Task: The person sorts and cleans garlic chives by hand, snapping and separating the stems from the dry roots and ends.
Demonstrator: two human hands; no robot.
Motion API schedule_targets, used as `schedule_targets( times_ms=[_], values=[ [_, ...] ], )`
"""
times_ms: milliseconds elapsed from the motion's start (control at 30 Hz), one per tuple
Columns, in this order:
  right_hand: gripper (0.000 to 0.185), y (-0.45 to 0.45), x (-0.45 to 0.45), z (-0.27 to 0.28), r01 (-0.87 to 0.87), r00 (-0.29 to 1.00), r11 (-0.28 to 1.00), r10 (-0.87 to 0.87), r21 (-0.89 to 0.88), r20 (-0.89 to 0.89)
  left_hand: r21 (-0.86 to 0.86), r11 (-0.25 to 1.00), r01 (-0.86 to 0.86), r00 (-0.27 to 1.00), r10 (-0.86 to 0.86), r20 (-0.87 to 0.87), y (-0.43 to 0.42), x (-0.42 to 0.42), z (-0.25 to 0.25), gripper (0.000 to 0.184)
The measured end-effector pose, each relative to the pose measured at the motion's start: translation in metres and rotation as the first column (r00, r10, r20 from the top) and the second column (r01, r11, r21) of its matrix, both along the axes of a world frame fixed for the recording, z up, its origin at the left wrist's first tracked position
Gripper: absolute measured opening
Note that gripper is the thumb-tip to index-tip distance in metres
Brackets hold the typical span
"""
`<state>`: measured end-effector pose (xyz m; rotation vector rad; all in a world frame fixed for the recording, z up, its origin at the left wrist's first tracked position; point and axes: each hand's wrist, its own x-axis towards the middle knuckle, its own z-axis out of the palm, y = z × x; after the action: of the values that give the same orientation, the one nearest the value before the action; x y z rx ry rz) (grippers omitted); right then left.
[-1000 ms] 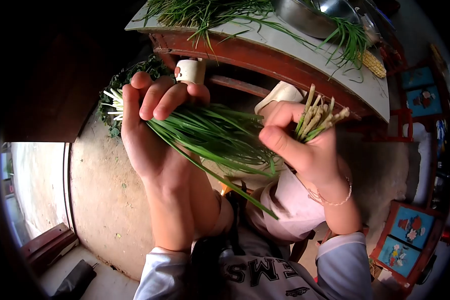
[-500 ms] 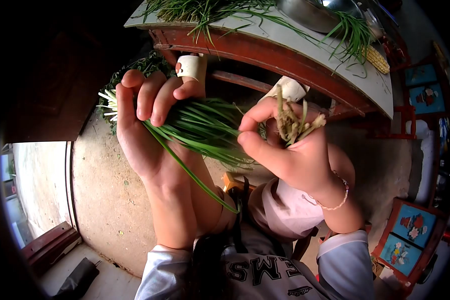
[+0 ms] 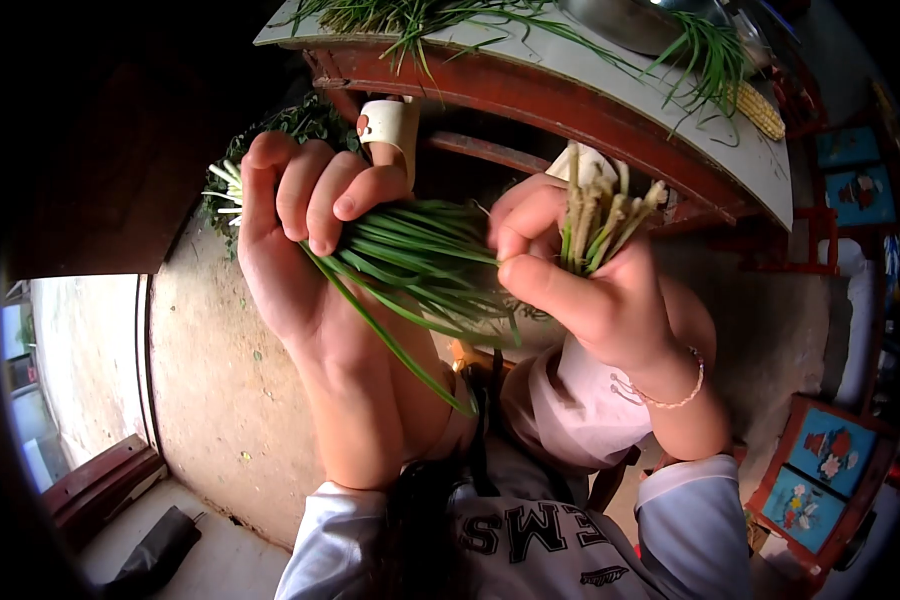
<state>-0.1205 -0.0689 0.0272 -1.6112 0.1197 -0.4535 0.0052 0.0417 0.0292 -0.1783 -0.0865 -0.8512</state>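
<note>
My left hand (image 3: 315, 215) is closed around a bunch of garlic chives (image 3: 420, 250). Their white cut ends (image 3: 227, 190) stick out on the left, and the green leaves fan out to the right, with one long leaf hanging down past my wrist. My right hand (image 3: 580, 270) wraps around a small clump of brownish, withered stalks (image 3: 598, 225), whose ends point up. Its thumb and forefinger pinch together at the leaf tips; exactly what lies between them is hard to make out.
Ahead stands a white-topped table (image 3: 610, 95) with a red wooden frame, bearing more loose chives (image 3: 400, 25), a metal basin (image 3: 630, 20) and a corn cob (image 3: 758, 110). Dark leafy greens (image 3: 305, 125) lie on the floor beyond my left hand. Painted panels (image 3: 815, 470) stand at right.
Both hands have shifted slightly to the right. My right hand has turned a little, so more of the withered stalks shows, standing more upright. The leaves spread slightly lower.
</note>
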Motion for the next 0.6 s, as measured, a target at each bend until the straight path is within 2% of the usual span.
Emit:
schedule_targets(
  times_ms=[67, 133, 167, 200, 267, 367, 467, 533, 567, 600],
  values=[
    [0.006, 0.0, -0.001, 0.0, -0.01, 1.0, 1.0, 0.01, 0.007, -0.006, -0.005, 1.0, 0.014, 0.999, -0.014, -0.04, 0.006, -0.004, -0.001, 0.029],
    [0.005, 0.003, -0.002, -0.002, -0.009, 0.998, 0.999, 0.006, 0.043, 0.065, 0.01, 1.0, 0.014, 1.0, -0.014, -0.016, 0.021, -0.009, -0.017, 0.029],
    [0.005, 0.002, -0.005, -0.002, 0.019, 0.999, 0.997, -0.022, 0.069, 0.043, 0.101, 0.995, -0.006, 0.985, 0.024, -0.172, 0.036, -0.009, -0.025, 0.029],
    [0.004, -0.003, -0.01, -0.003, 0.02, 1.0, 0.997, -0.02, 0.081, 0.001, 0.039, 0.999, -0.024, 0.97, 0.032, -0.242, 0.052, -0.005, -0.038, 0.029],
    [0.006, -0.004, -0.013, 0.001, 0.105, 0.991, 0.988, -0.096, 0.109, -0.089, 0.122, 0.97, -0.209, 0.954, 0.23, -0.194, 0.083, 0.002, -0.052, 0.03],
    [0.013, 0.001, -0.014, 0.003, 0.222, 0.956, 0.969, -0.195, 0.106, -0.218, 0.175, 0.941, -0.29, 0.924, 0.323, -0.207, 0.125, 0.008, -0.063, 0.03],
    [0.014, 0.008, -0.019, -0.004, 0.216, 0.932, 0.976, -0.194, 0.039, -0.305, 0.223, 0.921, -0.32, 0.899, 0.37, -0.236, 0.152, 0.011, -0.074, 0.028],
    [0.012, 0.02, -0.02, -0.02, 0.268, 0.937, 0.937, -0.308, -0.224, -0.168, 0.176, 0.928, -0.33, 0.886, 0.368, -0.283, 0.165, 0.012, -0.08, 0.025],
    [0.015, 0.033, -0.019, -0.027, 0.398, 0.882, 0.901, -0.427, -0.17, -0.199, 0.181, 0.918, -0.353, 0.87, 0.393, -0.299, 0.168, 0.012, -0.082, 0.022],
    [0.015, 0.038, -0.02, -0.034, 0.388, 0.885, 0.906, -0.418, -0.172, -0.205, 0.184, 0.914, -0.361, 0.864, 0.402, -0.304, 0.17, 0.012, -0.084, 0.022]
  ],
)
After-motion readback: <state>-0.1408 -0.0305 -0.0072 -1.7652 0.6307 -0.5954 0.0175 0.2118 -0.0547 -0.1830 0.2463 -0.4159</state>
